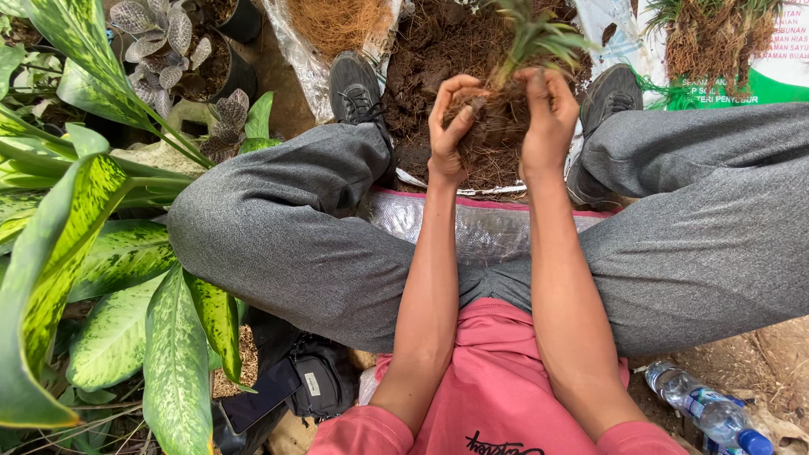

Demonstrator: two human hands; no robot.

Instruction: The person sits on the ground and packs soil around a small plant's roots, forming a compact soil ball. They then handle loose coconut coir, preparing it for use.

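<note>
Outdoor planting spot on bare brown earth [758, 354], seen from above over a seated lap.

Far left: broad green leaves with pale yellow speckling [109, 278], crowding the frame edge. Above them: small dark plastic pots of grey-veined foliage [181, 50].

Lower left: black zippered pouch [316, 379] beside a dark flat phone [261, 396], both on the ground.

Centre: grey fabric trousers [286, 227], knees spread wide; pink short-sleeved shirt [497, 388] below. Dark grey laced shoes [354, 84] planted on either side of an open sack of dark brown soil [430, 50]. Clear plastic bag of orange-brown coconut fibre [337, 21] at top, just left of the soil.

Left hand [451, 126]: fingers curled shut around the left side of a small green-leaved plant with a tangled brown fibrous root ball [501, 109]. Plant held upright above the soil sack, between the two knees.

Right hand [548, 118]: closed on the right side of the same root ball, fingertips pressing into the fibres.

Upper right: second clump of grassy plants with matted brown roots [712, 34], lying on a white and green printed bag [779, 76].

Lower right: clear plastic water bottle with a blue cap [708, 409], lying on its side.
</note>
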